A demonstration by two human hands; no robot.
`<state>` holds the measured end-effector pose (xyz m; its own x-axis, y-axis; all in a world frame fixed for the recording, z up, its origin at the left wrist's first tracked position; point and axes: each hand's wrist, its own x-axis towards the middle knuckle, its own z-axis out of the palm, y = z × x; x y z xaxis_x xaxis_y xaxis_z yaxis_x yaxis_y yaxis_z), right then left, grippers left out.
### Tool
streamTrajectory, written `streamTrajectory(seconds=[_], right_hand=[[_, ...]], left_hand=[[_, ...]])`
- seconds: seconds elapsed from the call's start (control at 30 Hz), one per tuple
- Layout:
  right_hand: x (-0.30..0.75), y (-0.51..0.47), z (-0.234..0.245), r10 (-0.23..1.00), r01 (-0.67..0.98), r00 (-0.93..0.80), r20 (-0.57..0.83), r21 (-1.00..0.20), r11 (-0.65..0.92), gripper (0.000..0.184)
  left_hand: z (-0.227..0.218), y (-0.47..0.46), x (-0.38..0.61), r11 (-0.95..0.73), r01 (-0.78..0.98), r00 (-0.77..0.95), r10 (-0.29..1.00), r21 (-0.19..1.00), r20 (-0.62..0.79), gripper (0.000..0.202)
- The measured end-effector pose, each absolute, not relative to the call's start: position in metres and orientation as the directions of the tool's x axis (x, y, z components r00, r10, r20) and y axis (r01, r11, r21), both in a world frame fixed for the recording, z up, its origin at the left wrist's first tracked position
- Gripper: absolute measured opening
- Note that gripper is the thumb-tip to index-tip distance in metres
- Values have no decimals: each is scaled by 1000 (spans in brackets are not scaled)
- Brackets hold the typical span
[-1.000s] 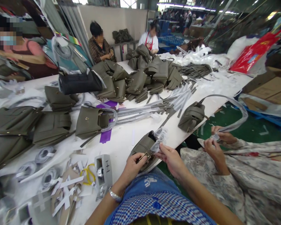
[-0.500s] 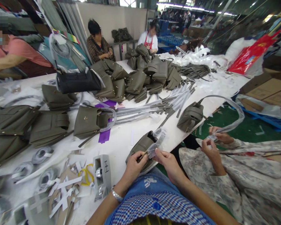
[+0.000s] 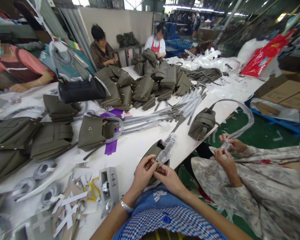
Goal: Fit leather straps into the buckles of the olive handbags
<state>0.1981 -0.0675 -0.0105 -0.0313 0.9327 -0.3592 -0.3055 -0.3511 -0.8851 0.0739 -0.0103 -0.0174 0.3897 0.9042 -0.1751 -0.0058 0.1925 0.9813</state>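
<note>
An olive handbag [image 3: 153, 149] lies on the table right in front of my body, partly hidden behind my hands. A strap in clear plastic wrap [image 3: 167, 150] rises from it, tilted away to the right. My left hand [image 3: 144, 170] pinches the strap's near end, where a bit of gold metal shows. Against those fingertips, my right hand [image 3: 170, 178] is closed on the same end from the other side. What lies right between the fingertips is mostly covered.
Left of my hands stand a tape dispenser [image 3: 109, 188], yellow-handled scissors [image 3: 92, 189] and paper strips. More olive bags [image 3: 92, 132] and wrapped straps [image 3: 142, 122] spread beyond. At right, a co-worker's hands [image 3: 228, 151] hold another bag's wrapped strap. Other people sit across the table.
My right hand has moved left and down, so both hands' fingertips now meet at the strap's near end. The wrapped strap stands more upright. The person at far left has drawn an arm in.
</note>
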Motion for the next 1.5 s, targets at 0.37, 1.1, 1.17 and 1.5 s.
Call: streamTrajectory(seconds=[0.37, 1.1, 1.17, 1.5], right_hand=[[200, -69, -9, 922, -176, 30, -386, -910, -375, 30], [201, -67, -9, 924, -127, 123, -363, -929, -348, 38], [201, -67, -7, 932, -109, 122, -340, -938, -328, 35], [200, -68, -4, 958, -29, 85, -272, -962, -271, 33]], left_hand=[[1, 34, 60, -11, 258, 614, 774, 966, -155, 23], [10, 26, 42, -496, 294, 753, 647, 817, 122, 31], [17, 30, 42, -532, 286, 803, 587, 797, 104, 27], [34, 45, 54, -669, 394, 815, 571, 630, 96, 18]])
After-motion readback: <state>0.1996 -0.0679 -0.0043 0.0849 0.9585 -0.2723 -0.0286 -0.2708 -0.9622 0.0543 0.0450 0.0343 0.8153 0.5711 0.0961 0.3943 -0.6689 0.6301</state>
